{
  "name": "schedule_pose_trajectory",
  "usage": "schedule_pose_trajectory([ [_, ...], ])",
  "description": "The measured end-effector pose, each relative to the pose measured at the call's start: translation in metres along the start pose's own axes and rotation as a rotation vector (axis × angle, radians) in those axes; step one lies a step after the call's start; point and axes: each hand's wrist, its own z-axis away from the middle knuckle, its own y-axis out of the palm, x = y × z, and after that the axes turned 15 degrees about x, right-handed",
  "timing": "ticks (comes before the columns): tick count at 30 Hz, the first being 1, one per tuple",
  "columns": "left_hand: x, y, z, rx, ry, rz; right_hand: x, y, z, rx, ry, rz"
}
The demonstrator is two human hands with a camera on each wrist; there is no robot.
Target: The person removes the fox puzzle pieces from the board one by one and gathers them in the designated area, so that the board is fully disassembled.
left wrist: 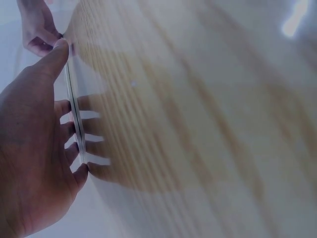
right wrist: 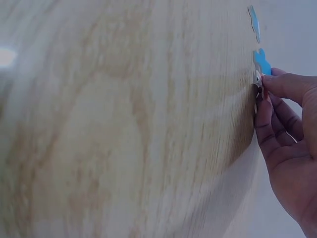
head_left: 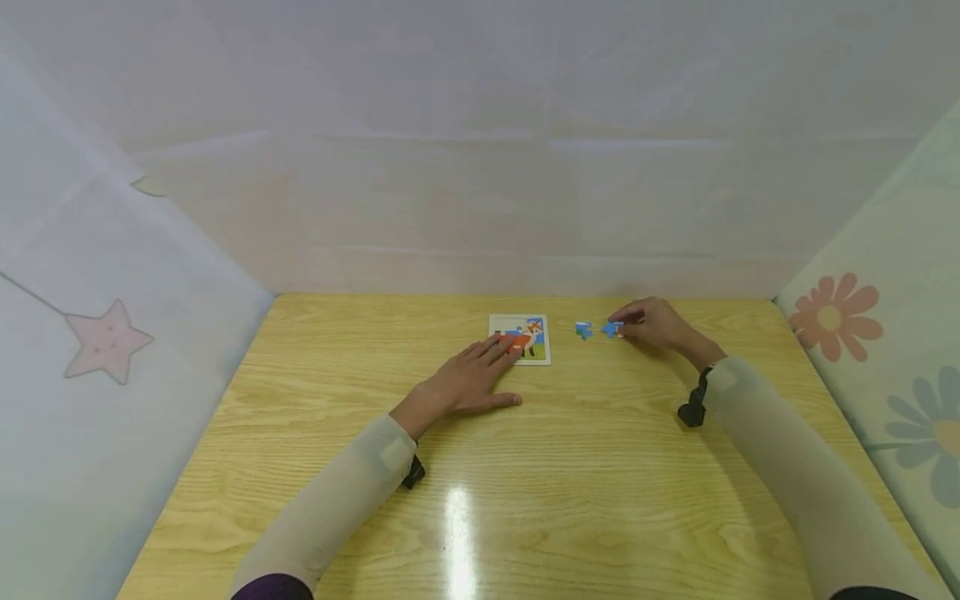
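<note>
A small puzzle board (head_left: 534, 333) with a fox picture lies on the far middle of the wooden table (head_left: 585, 483). My left hand (head_left: 471, 377) lies flat with straight fingers on the board's near left part; the left wrist view shows those fingers (left wrist: 67, 131) spread over the thin board edge (left wrist: 74, 106). To the right of the board, my right hand (head_left: 647, 323) pinches a blue puzzle piece (head_left: 611, 328) that lies on the table, and in the right wrist view its fingertips (right wrist: 270, 82) meet at that piece (right wrist: 261, 61). A second blue piece (head_left: 583, 330) lies loose between board and hand.
Pale cloth walls enclose the table at the back and both sides, with a star (head_left: 107, 340) on the left one and flowers (head_left: 831, 315) on the right. Both wrists wear dark straps (head_left: 693, 407). Bare tabletop stretches towards the near edge.
</note>
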Motion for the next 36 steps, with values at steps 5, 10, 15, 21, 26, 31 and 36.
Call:
schedule_pose_trajectory([
  [5,0.0,0.0,0.0,-0.002,0.003,-0.009,0.0,0.001,0.0,0.001,0.007,-0.013],
  [10,0.0,0.001,-0.001,0.001,-0.005,-0.019,-0.002,0.002,0.0,-0.003,0.007,-0.018],
  [15,-0.001,0.001,-0.002,0.003,-0.009,-0.018,-0.005,0.003,0.0,0.0,0.008,-0.011],
  [21,-0.001,0.003,-0.003,0.001,-0.005,-0.013,-0.009,0.006,0.0,-0.001,0.003,-0.001],
  [26,0.0,0.002,-0.002,0.002,-0.002,-0.007,-0.01,0.006,0.0,0.001,0.009,-0.002],
  [31,0.0,0.003,-0.002,0.002,0.002,-0.001,-0.006,0.005,0.0,-0.003,-0.004,-0.007],
  [36,0.0,0.004,-0.002,0.006,0.0,-0.004,0.004,0.005,-0.004,-0.019,-0.05,-0.003],
])
